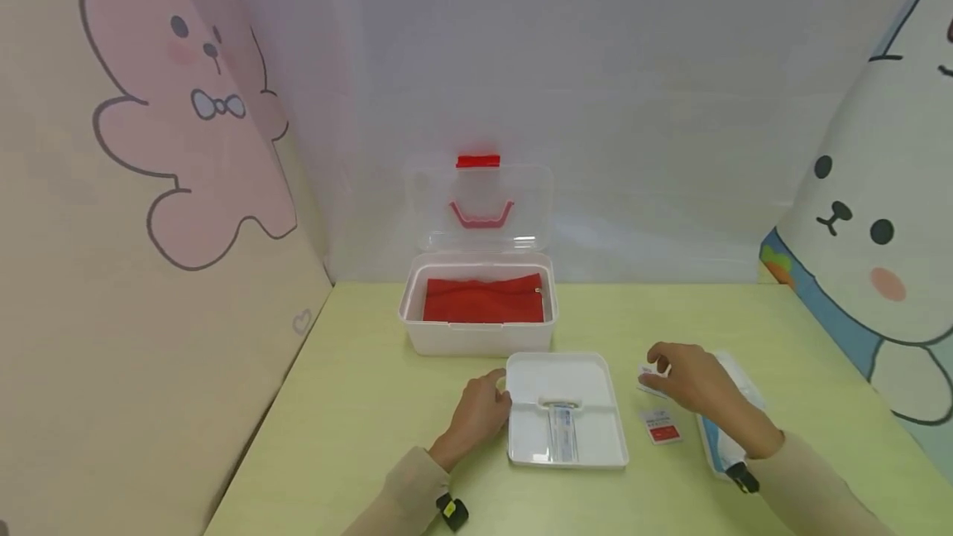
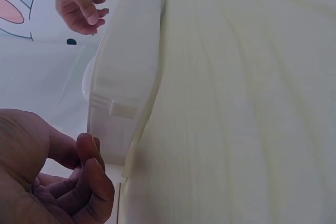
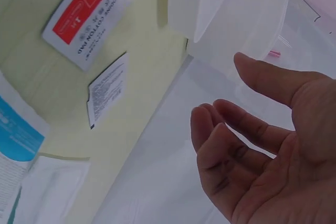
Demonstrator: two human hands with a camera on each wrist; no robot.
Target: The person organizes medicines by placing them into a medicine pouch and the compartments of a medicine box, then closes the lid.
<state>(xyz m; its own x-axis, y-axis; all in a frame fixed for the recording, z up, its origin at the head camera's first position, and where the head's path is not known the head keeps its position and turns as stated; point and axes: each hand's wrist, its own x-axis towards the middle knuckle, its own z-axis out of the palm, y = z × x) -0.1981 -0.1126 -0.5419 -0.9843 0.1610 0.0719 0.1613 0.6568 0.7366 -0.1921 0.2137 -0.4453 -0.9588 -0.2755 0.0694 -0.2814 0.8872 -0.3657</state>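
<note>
A shallow white tray (image 1: 529, 437) lies on the table with a slim clear packet (image 1: 563, 434) in it. My left hand (image 1: 480, 410) is at the tray's left edge; its curled fingertips touch the rim near a corner in the left wrist view. My right hand (image 1: 688, 375) hovers with loosely bent fingers over a small white packet (image 1: 652, 381), partly hidden by it in the head view. The right wrist view shows that packet (image 3: 107, 90) lying on the table, apart from the hand. Beside it lies a red-and-white iodine cotton pad packet (image 1: 661, 427).
Under my right forearm lie blue-and-white packages (image 1: 711, 445), partly covered. Behind the tray stands a white box (image 1: 480, 342) with its clear lid (image 1: 439, 213) raised and a red pouch (image 1: 484, 300) inside. A pale wall sheet (image 1: 655, 147) rises at the table's back.
</note>
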